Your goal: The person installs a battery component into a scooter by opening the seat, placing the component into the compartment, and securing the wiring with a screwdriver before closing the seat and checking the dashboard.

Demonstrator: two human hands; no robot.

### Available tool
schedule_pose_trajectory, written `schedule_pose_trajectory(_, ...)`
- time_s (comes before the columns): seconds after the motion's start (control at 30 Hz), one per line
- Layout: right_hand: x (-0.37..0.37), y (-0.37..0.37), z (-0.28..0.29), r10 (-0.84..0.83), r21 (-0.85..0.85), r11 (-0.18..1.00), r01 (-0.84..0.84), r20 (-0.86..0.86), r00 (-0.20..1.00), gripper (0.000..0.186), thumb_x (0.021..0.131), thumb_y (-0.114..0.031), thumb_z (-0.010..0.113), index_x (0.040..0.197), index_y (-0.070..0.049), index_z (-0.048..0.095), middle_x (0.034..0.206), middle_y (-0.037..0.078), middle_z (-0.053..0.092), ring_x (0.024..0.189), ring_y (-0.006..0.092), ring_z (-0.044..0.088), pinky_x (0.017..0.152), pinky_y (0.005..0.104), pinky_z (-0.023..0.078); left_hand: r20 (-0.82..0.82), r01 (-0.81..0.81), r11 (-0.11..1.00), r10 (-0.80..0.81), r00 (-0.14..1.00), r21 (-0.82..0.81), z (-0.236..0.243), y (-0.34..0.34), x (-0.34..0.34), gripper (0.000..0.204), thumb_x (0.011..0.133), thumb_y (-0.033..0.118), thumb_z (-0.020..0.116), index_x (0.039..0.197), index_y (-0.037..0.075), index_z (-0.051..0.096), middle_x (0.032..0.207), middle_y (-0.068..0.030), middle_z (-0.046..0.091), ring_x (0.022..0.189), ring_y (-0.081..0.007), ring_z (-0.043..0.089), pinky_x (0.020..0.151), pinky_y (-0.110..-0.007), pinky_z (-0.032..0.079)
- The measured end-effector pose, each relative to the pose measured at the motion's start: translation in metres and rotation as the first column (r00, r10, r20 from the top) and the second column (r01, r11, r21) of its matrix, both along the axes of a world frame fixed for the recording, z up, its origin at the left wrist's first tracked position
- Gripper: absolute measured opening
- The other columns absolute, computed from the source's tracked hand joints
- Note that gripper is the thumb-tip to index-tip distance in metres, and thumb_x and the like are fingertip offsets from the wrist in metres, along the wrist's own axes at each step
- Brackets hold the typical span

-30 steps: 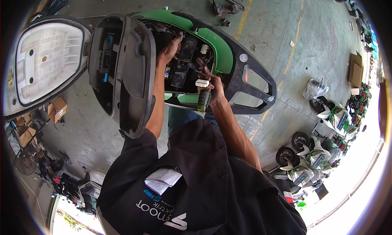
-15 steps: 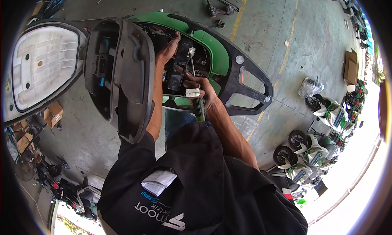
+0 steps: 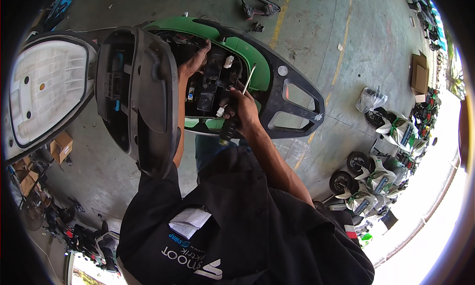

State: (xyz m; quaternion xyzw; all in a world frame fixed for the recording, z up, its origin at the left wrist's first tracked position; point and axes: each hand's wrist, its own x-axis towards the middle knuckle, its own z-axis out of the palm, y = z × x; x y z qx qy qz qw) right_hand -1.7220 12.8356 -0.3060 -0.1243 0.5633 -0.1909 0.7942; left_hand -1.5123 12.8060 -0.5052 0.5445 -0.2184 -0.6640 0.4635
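Note:
My right hand (image 3: 246, 111) is closed around a screwdriver (image 3: 229, 130), its dark handle toward me and its metal shaft slanting up past the fingers. A white plug connector (image 3: 221, 111) on wires shows at the same hand's fingers. Inside the open body of a green and black scooter (image 3: 260, 62), my left hand (image 3: 197, 62) reaches in at the left with a digit stretched out; its other fingers are mostly hidden. A second white connector (image 3: 228, 62) lies on the black parts between my hands.
A dark plastic storage bin (image 3: 158, 97) stands tilted against my left forearm. The raised seat (image 3: 54, 87) shows its white underside at left. A cordless drill (image 3: 253, 9) lies on the floor ahead. Several scooters (image 3: 378, 178) and a cardboard box (image 3: 419, 74) are at right.
My right hand has turned the screwdriver so its shaft now points up and right, away from the connector inside. The view has shifted slightly; my left hand stays in the compartment.

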Motion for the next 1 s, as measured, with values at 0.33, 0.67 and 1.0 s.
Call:
schedule_pose_trajectory(0.33, -0.007, -0.004, -0.023, 0.133, -0.401, 0.530, -0.747, -0.831, 0.540, 0.055, 0.094, -0.008, 0.048, 0.148, -0.014, 0.040, 0.069, 0.018, 0.064, 0.054, 0.0247, 0.063, 0.057, 0.0421, 0.050, -0.369, 0.052, 0.954, 0.063, 0.927, 0.294, 0.043, -0.013, 0.008, 0.042, 0.103, 0.034, 0.029, 0.137, 0.019, 0.050, 0.106, 0.0011, 0.046, 0.094, -0.0134, 0.042, 0.094, -0.030, 0.036)
schedule_pose_trajectory(0.67, 0.014, 0.005, -0.065, 0.305, -0.364, 0.771, -0.522, -0.509, 0.805, 0.041, 0.090, -0.006, 0.046, 0.129, 0.003, 0.051, 0.079, 0.017, 0.067, 0.059, 0.0220, 0.065, 0.057, 0.0365, 0.052, -0.020, 0.170, 0.980, -0.168, 0.986, 0.107, 0.021, -0.002, 0.003, 0.044, 0.104, 0.037, 0.028, 0.140, 0.022, 0.048, 0.102, 0.0046, 0.040, 0.087, -0.0102, 0.034, 0.085, -0.028, 0.035)
schedule_pose_trajectory(1.0, 0.009, -0.021, -0.059, 0.444, -0.428, 0.481, -0.765, -0.633, 0.634, 0.050, 0.087, -0.009, 0.049, 0.135, 0.002, 0.039, 0.079, 0.030, 0.064, 0.077, 0.0468, 0.066, 0.074, 0.0524, 0.051, 0.026, 0.204, 0.970, -0.209, 0.978, 0.133, 0.061, -0.010, 0.007, 0.061, 0.103, 0.053, 0.030, 0.151, 0.016, 0.036, 0.124, 0.0020, 0.045, 0.099, -0.0104, 0.043, 0.100, -0.033, 0.035)
